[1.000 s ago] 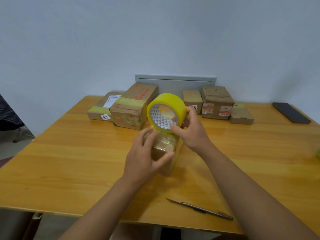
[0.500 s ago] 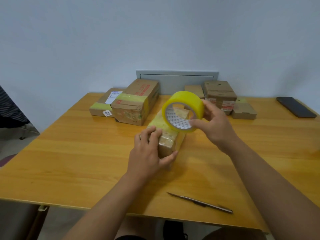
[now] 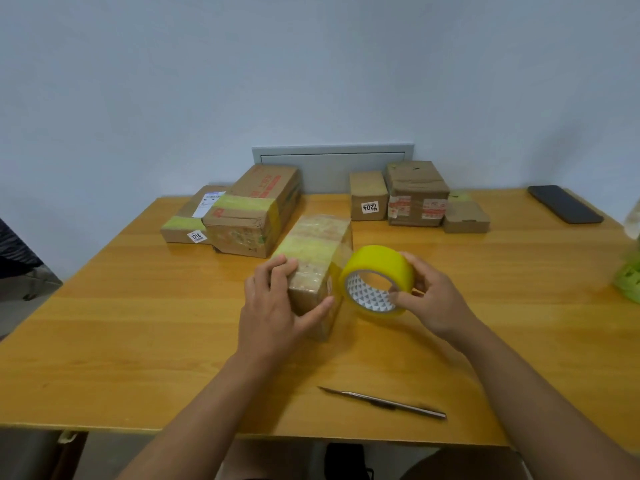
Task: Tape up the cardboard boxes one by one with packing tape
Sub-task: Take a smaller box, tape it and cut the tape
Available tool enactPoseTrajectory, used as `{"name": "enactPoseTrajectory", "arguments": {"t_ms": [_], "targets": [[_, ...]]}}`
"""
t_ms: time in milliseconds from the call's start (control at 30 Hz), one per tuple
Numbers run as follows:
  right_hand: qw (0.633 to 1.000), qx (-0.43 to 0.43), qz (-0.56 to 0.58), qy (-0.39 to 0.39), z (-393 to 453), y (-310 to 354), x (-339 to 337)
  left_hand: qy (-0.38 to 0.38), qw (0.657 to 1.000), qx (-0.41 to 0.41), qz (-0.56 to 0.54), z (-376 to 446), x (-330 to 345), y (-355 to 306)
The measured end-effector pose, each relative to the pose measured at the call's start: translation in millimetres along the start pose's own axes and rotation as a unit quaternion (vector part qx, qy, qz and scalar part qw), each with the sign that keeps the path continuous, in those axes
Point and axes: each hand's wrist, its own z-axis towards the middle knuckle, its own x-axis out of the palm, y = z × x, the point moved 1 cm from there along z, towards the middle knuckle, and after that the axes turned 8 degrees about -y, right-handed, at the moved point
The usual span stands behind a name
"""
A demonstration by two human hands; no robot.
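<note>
Centrally, a narrow cardboard box (image 3: 313, 268) lies lengthwise on the wooden table (image 3: 104, 323), its near end facing the front edge. The left hand (image 3: 277, 308) grips that near end: fingers curled over the top, thumb pressed along the right-hand side. The right hand (image 3: 433, 299) holds a yellow tape roll (image 3: 379, 280) just beside the box's right side, fingers curled over the roll's far rim and thumb at its near rim, the roll's open core turned toward the camera. A strip of tape appears to run from roll to box (hard to confirm, the film being clear and glossy). The roll sits above the surface, not resting on it as far as can be judged.

Toward the far edge, left of centre, a large taped box (image 3: 252, 213) lies just beside a flat box (image 3: 188, 221) bearing a white label. Right of centre at the far edge stand a small box (image 3: 367, 195), a taller box (image 3: 417, 192) touching it, and a low box (image 3: 465, 218) beside that. A dark phone (image 3: 564, 204) lies near the far right corner. A utility knife (image 3: 384, 403) lies close to the front edge, well apart from both hands. Bare surface extends to the left edge and between the hands and the front edge. Something green (image 3: 630, 275) shows at the right edge.
</note>
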Motion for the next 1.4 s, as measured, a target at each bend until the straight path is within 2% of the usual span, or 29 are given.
{"name": "enactPoseTrajectory", "arguments": {"t_ms": [300, 467, 567, 800, 867, 933, 1133, 1200, 1300, 1400], "targets": [[0.996, -0.043, 0.064, -0.038, 19, 20, 25, -0.02, 0.985, -0.13, -0.111, 10, -8, 1], [0.988, -0.048, 0.122, -0.08, 28, 33, 42, -0.003, 0.936, -0.269, -0.228, 10, -4, -5], [0.987, -0.046, 0.132, -0.082, 34, 42, 55, 0.008, 0.915, -0.307, -0.26, 3, 1, -3], [0.99, -0.059, 0.111, -0.058, 45, 51, 75, 0.026, 0.963, -0.247, -0.107, 2, -9, 12], [0.991, -0.067, 0.101, -0.053, 47, 51, 79, -0.024, 0.984, -0.16, -0.079, 1, -10, 10], [0.991, -0.074, 0.098, -0.053, 49, 51, 81, -0.035, 0.997, -0.05, -0.042, 0, -6, 8], [0.993, -0.076, 0.089, -0.025, 52, 50, 85, -0.025, 0.991, 0.091, 0.093, 1, 2, 4], [0.994, -0.071, 0.085, -0.014, 56, 50, 92, -0.029, 0.99, 0.082, 0.115, 3, 2, 2], [0.995, -0.081, 0.065, -0.001, 63, 50, 100, -0.011, 0.99, 0.023, 0.138, 1, 0, 1], [0.994, -0.092, 0.052, 0.012, 66, 54, 97, -0.012, 0.987, 0.023, 0.156, 0, -1, 2]]}}
